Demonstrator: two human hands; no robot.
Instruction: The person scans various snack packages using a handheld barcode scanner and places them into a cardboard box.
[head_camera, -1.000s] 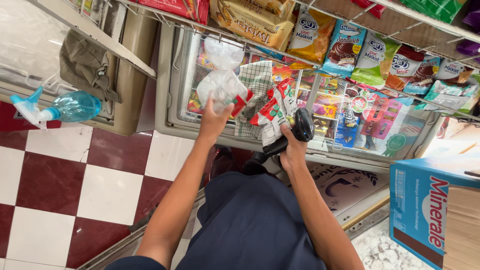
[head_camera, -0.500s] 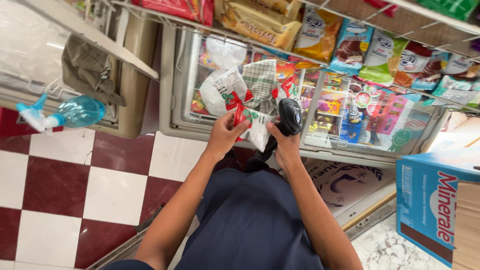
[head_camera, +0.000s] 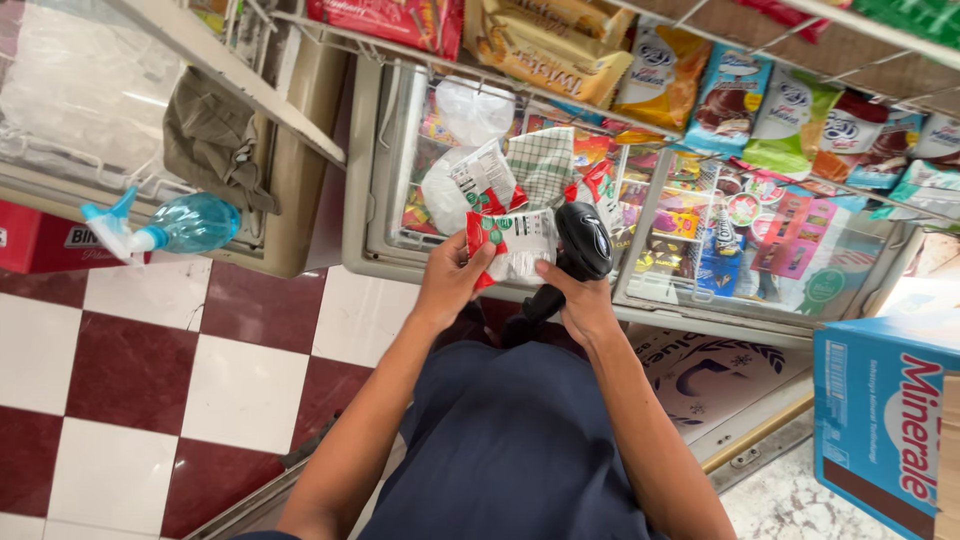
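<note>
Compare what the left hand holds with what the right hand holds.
The left hand pinches a soft red-and-white packet; the right hand grips a hard black handheld scanner. The packet is flat and crinkled, the scanner rounded and glossy. Both are held together over the freezer.

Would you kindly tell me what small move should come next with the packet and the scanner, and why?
Probably tilt the black handheld scanner in the right hand toward the red-and-white plastic packet that the left hand holds. The scanner's head sits beside the packet's edge, seemingly not facing its printed side, over the glass-topped freezer chest.
</note>
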